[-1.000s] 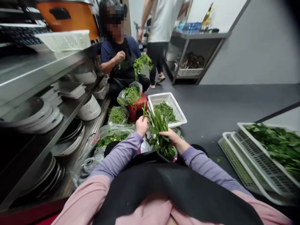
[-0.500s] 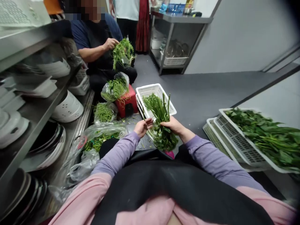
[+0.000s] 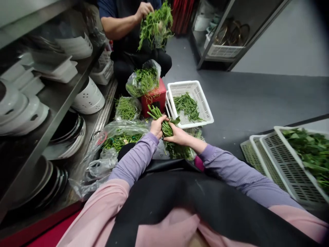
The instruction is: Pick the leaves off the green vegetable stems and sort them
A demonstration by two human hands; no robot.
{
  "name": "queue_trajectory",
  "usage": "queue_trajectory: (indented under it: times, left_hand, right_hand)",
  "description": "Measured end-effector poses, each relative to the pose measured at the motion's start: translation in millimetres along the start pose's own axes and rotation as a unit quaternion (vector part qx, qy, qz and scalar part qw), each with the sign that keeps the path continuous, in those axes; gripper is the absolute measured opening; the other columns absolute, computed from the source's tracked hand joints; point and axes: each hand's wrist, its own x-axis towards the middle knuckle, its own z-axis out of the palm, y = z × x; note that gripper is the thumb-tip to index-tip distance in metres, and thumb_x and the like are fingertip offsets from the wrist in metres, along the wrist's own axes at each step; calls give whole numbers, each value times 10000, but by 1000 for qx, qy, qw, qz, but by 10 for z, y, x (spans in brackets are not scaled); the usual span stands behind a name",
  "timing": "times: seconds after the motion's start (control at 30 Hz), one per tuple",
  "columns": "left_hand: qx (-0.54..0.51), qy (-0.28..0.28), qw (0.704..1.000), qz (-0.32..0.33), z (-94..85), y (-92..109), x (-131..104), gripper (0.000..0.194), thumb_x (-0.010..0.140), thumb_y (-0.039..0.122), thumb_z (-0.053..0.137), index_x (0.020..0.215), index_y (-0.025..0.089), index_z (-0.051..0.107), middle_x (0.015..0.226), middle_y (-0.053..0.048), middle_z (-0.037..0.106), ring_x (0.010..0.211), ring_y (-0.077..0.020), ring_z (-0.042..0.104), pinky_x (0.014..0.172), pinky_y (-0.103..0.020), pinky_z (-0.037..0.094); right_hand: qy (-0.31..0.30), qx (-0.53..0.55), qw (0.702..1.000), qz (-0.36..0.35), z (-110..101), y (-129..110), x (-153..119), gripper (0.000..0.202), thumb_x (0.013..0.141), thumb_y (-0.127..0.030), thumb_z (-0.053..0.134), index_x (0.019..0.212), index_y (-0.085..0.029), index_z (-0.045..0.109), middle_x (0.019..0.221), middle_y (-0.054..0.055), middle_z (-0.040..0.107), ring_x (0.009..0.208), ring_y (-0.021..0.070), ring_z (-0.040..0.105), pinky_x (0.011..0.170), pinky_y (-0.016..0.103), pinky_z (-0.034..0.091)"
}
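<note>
A bunch of leafy green vegetable stems (image 3: 167, 129) is gripped by both my hands in front of my lap. My left hand (image 3: 156, 127) wraps round the stems near their cut ends, which point up and to the left. Lower down the bunch, my right hand (image 3: 177, 134) closes on it from the right, thumb toward the left hand. The leafy end hangs below, partly hidden by my right hand. Just beyond, a white plastic basket (image 3: 208, 118) holds some loose cut greens (image 3: 187, 105).
A co-worker's hand (image 3: 144, 11) holds a clump of greens (image 3: 156, 25) opposite. Bagged greens (image 3: 144, 82) rest on a red stool (image 3: 160, 92). An open plastic bag (image 3: 108, 161) lies left. Stacked baskets of leaves (image 3: 295, 164) stand right; a metal shelf (image 3: 64, 103) holds dishes.
My left hand, earlier apart with loosely bent fingers, now grips the bunch. The stems have swung from upright to tilted left, away from the basket. My view has tipped downward.
</note>
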Motion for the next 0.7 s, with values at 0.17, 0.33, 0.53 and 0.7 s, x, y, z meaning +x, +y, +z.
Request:
queue_trajectory:
  times: [0.17, 0.33, 0.53, 0.7]
  left_hand:
    - [25, 15, 999, -29, -84, 144, 129, 234, 612, 283, 701, 570, 110, 550, 528, -27, 573, 622, -153, 613, 629, -263, 476]
    - [43, 5, 998, 43, -35, 32, 84, 276, 569, 316, 744, 619, 115, 562, 568, -1, 573, 530, -92, 544, 575, -234, 436]
    - [90, -59, 994, 26, -69, 23, 30, 376, 496, 321, 800, 685, 126, 540, 583, 19, 556, 529, -81, 518, 587, -240, 415]
    - [129, -207, 967, -78, -187, 167, 1, 434, 454, 229, 822, 795, 125, 576, 632, 26, 581, 581, -104, 560, 658, -273, 432]
  right_hand:
    - [136, -42, 989, 27, -319, 138, -165, 441, 760, -377, 578, 1156, -184, 552, 910, 84, 647, 845, 212, 598, 831, 375, 433]
    - [158, -118, 978, -62, -147, -62, -108, 212, 788, -337, 542, 919, -184, 609, 927, 88, 616, 857, 196, 557, 787, 326, 421]
    - [59, 72, 995, 22, -105, 37, 135, 179, 689, -292, 601, 786, -151, 551, 679, 1, 546, 613, 112, 476, 628, 270, 394]
    - [7, 220, 974, 47, -327, 134, 26, 224, 635, -309, 637, 755, -131, 573, 662, -17, 541, 592, 89, 454, 623, 264, 375]
